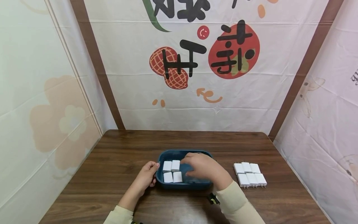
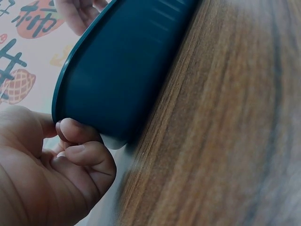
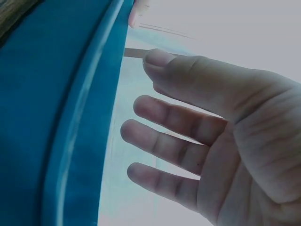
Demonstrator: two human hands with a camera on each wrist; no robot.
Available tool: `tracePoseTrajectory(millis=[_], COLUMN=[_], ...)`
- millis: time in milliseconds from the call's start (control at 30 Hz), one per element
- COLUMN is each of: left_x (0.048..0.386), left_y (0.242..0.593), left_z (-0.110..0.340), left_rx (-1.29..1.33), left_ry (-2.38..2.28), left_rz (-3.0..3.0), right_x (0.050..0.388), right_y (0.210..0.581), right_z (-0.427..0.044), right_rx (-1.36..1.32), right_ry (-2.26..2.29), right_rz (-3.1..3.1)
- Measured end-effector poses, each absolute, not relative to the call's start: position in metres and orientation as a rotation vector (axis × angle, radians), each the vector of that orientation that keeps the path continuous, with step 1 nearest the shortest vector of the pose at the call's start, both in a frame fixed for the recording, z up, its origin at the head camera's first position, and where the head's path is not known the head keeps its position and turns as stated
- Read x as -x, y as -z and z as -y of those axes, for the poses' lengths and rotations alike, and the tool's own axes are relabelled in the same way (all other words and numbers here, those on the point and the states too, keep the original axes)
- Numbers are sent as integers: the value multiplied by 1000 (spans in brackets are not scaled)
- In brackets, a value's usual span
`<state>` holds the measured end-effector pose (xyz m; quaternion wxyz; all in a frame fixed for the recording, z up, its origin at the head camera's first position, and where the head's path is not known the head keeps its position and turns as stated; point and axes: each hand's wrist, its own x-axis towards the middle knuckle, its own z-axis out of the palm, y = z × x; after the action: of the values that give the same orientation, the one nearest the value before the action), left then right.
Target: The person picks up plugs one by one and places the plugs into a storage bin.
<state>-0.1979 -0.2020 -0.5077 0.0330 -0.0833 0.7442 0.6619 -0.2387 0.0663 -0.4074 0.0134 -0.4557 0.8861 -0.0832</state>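
Observation:
A dark blue tray (image 1: pixel 184 186) stands on the table, with several white plug adapters (image 1: pixel 177 177) in its left part. At its left rim, my left hand (image 1: pixel 147 175) pinches the edge between thumb and curled fingers; the left wrist view shows this hand (image 2: pixel 61 165) at the end of the tray (image 2: pixel 113 70). Over the right part of the tray hovers my right hand (image 1: pixel 205 169), fingers spread and slightly bent. Nothing is between the fingers of this hand (image 3: pixel 202 127) in the right wrist view, beside the tray wall (image 3: pixel 84 113).
To the right of the tray, several white plug adapters (image 1: pixel 252 179) lie in two rows on the brown wooden table (image 1: pixel 117 155), their metal prongs showing. A printed cloth (image 1: pixel 134 109) hangs behind the table, with more cloth at both sides.

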Motion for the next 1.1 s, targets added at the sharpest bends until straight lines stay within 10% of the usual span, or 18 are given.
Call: tracePoseTrajectory(millis=[1100], left_x=[195], left_y=[507], left_z=[201], left_rx=[259], left_ry=[-2051], left_rz=[-2300], right_x=[234], right_y=[396], right_z=[-131], right_rx=[1286], right_ry=[221], right_rz=[-2968])
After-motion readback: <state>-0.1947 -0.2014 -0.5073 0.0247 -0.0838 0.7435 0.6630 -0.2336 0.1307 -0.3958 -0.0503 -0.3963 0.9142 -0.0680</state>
